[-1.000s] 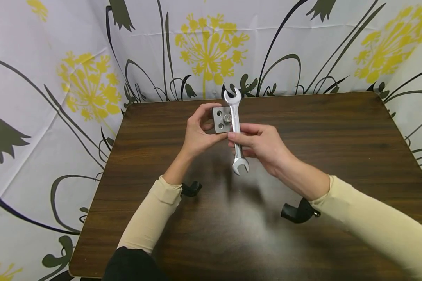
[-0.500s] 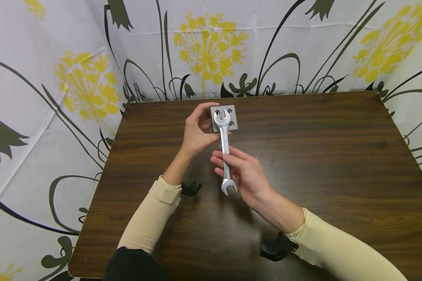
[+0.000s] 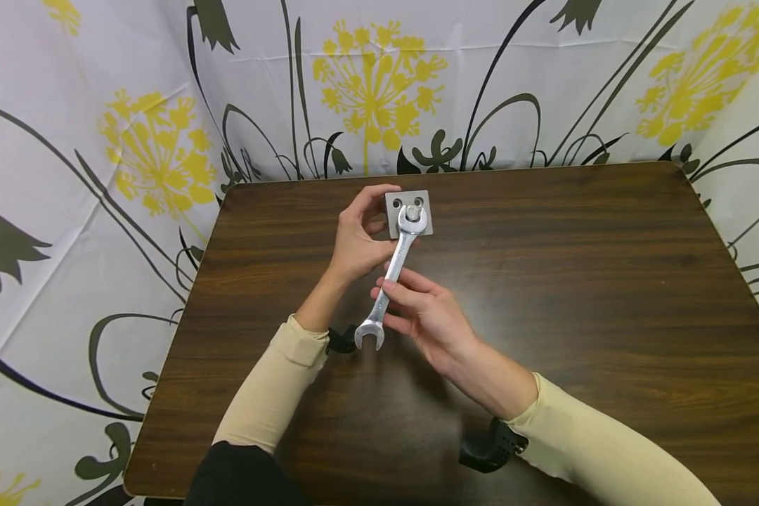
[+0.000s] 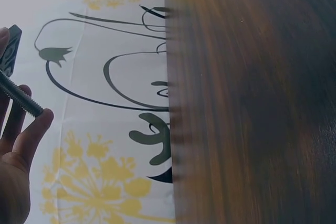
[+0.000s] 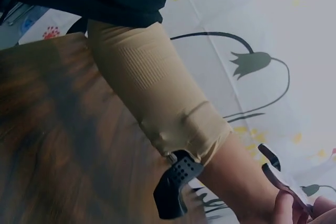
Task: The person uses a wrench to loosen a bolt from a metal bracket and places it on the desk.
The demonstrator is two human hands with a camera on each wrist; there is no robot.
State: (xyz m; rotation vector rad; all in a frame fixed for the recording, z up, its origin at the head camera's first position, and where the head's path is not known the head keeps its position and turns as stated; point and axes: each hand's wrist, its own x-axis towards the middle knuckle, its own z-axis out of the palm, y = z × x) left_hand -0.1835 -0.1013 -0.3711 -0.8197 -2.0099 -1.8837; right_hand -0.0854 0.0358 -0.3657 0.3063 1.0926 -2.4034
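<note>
Head view: One jaw of a double open-end wrench (image 3: 393, 270) is seen set around a bolt head (image 3: 413, 212) near the middle of a drilled metal block (image 3: 407, 197). A second earlier, the wrench was held nearly upright in front of the block's right edge, with the bolt head left uncovered beside it. In the last half second, the wrench's lower end has been swung from the right of its upper end to the left. The block is gripped along its edge by the left hand (image 3: 356, 246) and held up above a wood-grain tabletop (image 3: 607, 281); the wrench's shank is pinched between thumb and fingers of the right hand (image 3: 431, 316). In the left-wrist view, a threaded bolt shank (image 4: 22, 96) is shown jutting from the block, its tip close to a fingertip. The wrench appears to have been fitted, so the work is judged to have passed from lining up to turning, though whether any turn has been given to the bolt cannot be told.
</note>
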